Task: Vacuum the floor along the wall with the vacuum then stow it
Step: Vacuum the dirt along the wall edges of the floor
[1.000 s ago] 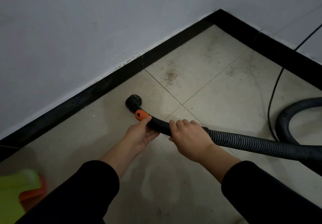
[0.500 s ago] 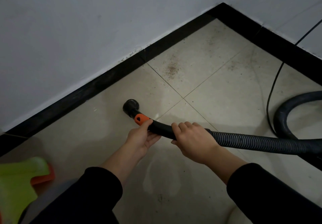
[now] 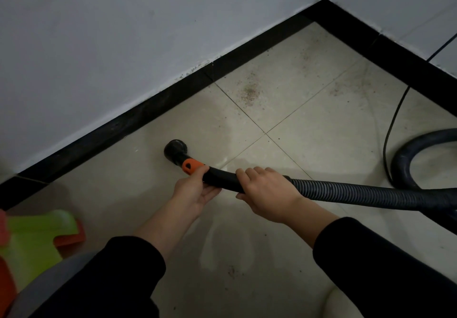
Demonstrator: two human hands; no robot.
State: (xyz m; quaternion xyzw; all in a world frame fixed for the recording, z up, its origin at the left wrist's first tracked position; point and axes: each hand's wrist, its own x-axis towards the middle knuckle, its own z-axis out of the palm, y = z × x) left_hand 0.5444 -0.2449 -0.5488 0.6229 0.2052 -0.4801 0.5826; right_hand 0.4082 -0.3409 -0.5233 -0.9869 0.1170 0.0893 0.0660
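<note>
Down on the beige tile floor (image 3: 123, 194), near the black baseboard (image 3: 148, 117) but apart from it, plants the round black brush head (image 3: 176, 150) mouth-down. Carries an orange collar (image 3: 191, 165) right behind that head, then runs into the smooth black vacuum wand (image 3: 222, 181), slanting up and to the right. Cradles the wand from below with the left hand (image 3: 195, 191), palm up, fingers (image 3: 211, 192) together and curled under the tube, thumb hooked over the top against the collar's rear edge. Clamps it from above with the right hand (image 3: 265, 191), just beside the left, fingers (image 3: 257, 173) pressed side by side and wrapped over the tube, thumb tucked beneath. Joins the ribbed hose (image 3: 358, 191) straight behind the right hand; trails off past the right edge, with a further hose loop (image 3: 405, 159) lying on the tile beyond. Shows black sleeves (image 3: 371, 256) down both forearms. Shows also a thin black cable (image 3: 393, 124) dropping from the right-hand wall onto the tile inside that loop. Leaves a brownish dirt patch (image 3: 249, 92) on the tile ahead of the head, toward the corner, well clear of it. Backs everything with a pale grey wall (image 3: 99, 33) above the baseboard. Tucks a green plastic item (image 3: 34, 238) with an orange piece (image 3: 70, 239) beside it into the lower left corner; cannot tell what either is
</note>
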